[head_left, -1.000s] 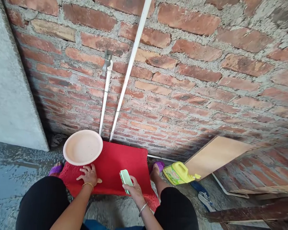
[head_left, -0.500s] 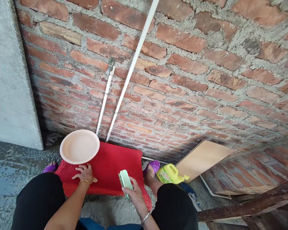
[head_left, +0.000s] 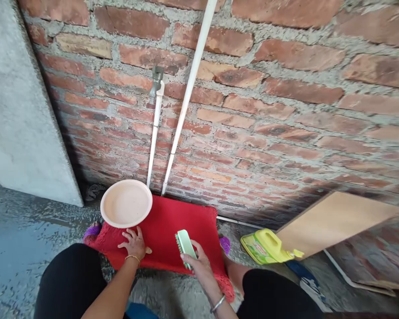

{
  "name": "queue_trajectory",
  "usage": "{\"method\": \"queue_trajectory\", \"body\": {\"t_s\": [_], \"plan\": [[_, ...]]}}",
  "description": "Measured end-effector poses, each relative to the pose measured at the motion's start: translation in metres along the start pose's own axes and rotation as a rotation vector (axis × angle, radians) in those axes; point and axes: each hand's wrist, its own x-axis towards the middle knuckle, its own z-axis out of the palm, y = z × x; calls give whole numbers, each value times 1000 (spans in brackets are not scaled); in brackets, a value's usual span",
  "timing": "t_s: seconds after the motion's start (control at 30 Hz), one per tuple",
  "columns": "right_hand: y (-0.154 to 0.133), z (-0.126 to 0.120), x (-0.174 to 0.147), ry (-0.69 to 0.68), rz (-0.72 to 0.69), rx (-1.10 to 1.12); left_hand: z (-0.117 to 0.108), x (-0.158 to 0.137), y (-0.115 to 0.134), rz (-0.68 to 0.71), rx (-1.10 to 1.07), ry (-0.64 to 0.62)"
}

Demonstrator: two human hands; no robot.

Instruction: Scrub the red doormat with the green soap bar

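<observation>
A red cloth (head_left: pixel 189 215) with a textured edge lies spread out in front of me, between my knees. My left hand (head_left: pixel 134 244) presses on it with fingers apart, just below a pale pink basin (head_left: pixel 126 204) that rests on the cloth's left part. In my right hand (head_left: pixel 201 262) is a light green scrub brush (head_left: pixel 186 243), its bristles facing left. The brush is over the right half of the cloth; whether the bristles touch it I cannot tell.
A brick wall (head_left: pixel 226 115) with white pipes (head_left: pixel 186 102) and a tap (head_left: pixel 157 82) rises ahead. To the right stand a yellow jug (head_left: pixel 264 246) and a leaning tan board (head_left: pixel 335 221). A concrete slab (head_left: pixel 29 102) is at left, beside wet floor (head_left: pixel 16 252).
My view has shifted, so the basin, cloth and jug appear farther right. My left hand stays spread on the cloth, and my right hand keeps hold of the scrub brush.
</observation>
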Motion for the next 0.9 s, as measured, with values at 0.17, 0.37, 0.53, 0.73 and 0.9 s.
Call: {"method": "queue_trajectory", "body": {"t_s": [0.17, 0.37, 0.53, 0.73, 0.9], "plan": [[-27, 31, 75, 73, -10, -240, 3, 5, 2, 12, -10, 21], [-73, 121, 154, 71, -52, -458, 5, 15, 3, -1, -18, -12], [-77, 144, 179, -14, -22, -670, 8, 17, 3, -5, 8, -5], [-50, 70, 186, 146, 145, -670, 8, 17, 3, 6, -10, -23], [-65, 95, 189, 118, 35, -604, 10, 18, 1, 6, -8, -36]]}}
